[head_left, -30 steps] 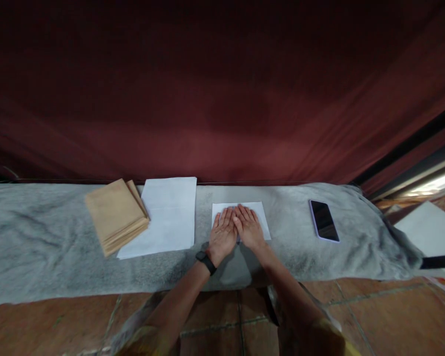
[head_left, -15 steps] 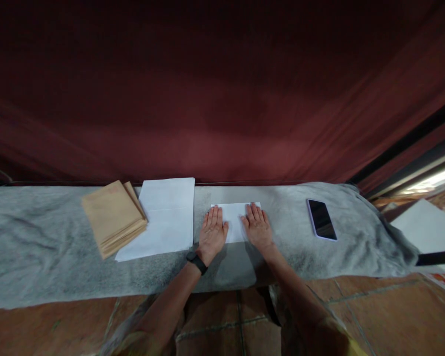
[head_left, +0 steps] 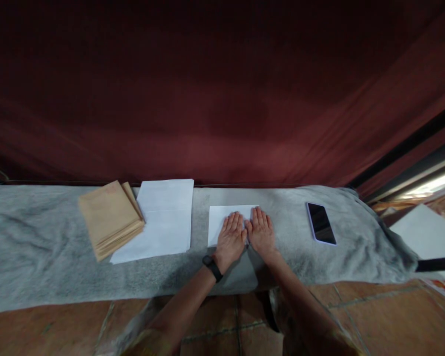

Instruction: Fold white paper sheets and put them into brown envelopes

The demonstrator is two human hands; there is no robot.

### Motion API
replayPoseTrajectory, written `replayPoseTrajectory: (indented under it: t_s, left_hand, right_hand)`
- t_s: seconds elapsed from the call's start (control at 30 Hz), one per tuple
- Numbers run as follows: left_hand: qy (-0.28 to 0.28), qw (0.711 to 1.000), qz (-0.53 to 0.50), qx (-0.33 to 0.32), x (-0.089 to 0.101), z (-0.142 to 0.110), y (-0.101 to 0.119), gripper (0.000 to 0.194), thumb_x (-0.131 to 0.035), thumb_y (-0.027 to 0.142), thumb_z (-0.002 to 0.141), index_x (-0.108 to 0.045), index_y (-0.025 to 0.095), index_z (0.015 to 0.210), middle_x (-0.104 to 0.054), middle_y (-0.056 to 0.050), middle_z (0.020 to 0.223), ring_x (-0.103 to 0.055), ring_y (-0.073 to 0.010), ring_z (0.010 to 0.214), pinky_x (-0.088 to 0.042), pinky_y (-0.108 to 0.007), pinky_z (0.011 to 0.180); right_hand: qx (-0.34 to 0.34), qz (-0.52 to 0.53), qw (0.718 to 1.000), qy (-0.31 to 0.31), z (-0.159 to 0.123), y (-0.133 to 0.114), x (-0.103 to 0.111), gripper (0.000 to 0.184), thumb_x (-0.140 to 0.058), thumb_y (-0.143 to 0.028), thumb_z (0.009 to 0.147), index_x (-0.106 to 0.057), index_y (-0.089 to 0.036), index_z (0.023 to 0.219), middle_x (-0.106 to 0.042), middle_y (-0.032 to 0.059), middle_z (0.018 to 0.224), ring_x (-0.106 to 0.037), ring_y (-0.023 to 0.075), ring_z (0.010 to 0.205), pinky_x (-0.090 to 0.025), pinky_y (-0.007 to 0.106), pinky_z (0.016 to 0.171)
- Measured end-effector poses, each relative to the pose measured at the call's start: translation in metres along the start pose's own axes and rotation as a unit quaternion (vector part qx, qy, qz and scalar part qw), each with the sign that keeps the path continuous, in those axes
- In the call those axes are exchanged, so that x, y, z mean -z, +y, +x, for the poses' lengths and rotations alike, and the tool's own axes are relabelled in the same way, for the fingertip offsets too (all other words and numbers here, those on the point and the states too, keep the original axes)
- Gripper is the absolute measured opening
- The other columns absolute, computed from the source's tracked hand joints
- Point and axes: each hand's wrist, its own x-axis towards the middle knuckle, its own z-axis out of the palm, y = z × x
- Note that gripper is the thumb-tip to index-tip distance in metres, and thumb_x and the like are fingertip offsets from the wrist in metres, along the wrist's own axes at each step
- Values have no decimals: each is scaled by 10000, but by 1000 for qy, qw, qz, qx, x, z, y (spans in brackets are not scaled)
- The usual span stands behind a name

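A small white sheet of paper [head_left: 216, 222], seemingly folded, lies flat on the grey cloth [head_left: 282, 198] in front of me. My left hand [head_left: 230, 238] rests palm down on its middle, fingers stretched out. Beside it, my right hand [head_left: 260, 232] lies flat over the paper's right end, thumb pointing inward. The two thumbs nearly meet. A dark watch [head_left: 212, 268] is on my left wrist. Both palms hide much of the paper.
Left of my hands lies a stack of white paper [head_left: 166, 217], partly under a pile of brown envelopes [head_left: 111, 215]. A phone with a lilac edge [head_left: 321, 223] is at the right. A dark red cloth [head_left: 222, 109] hangs behind. Farther right is a white sheet [head_left: 426, 230].
My left hand has slid right across the paper, from its left end to its middle, close to my right hand. The right hand has stayed nearly in place.
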Motion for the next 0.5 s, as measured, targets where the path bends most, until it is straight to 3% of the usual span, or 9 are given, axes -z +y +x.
replayPoseTrajectory:
  t_s: [0.17, 0.5]
  left_hand:
    - [0, 1000, -2, 21, -7, 6, 2, 562, -296, 309, 1031, -400, 43, 1515, -366, -163, 1612, -287, -245, 1525, -249, -458, 1259]
    - [-5, 997, 17, 73, -2, 9, -29, 585, -317, 325, 1019, -358, 81, 1549, -365, -151, 1615, -272, -256, 1531, -222, -487, 1258]
  right_hand:
    - [0, -8, 1000, 1, -1, 0, 0, 574, -290, -357, 1057, -408, -45, 1524, -425, 219, 1568, -419, 326, 1436, -293, 523, 1178]
    - [-13, 13, 1000, -1, -1, 0, -2, 612, -265, -419, 1065, -382, -55, 1542, -415, 218, 1572, -389, 329, 1457, -295, 547, 1181]
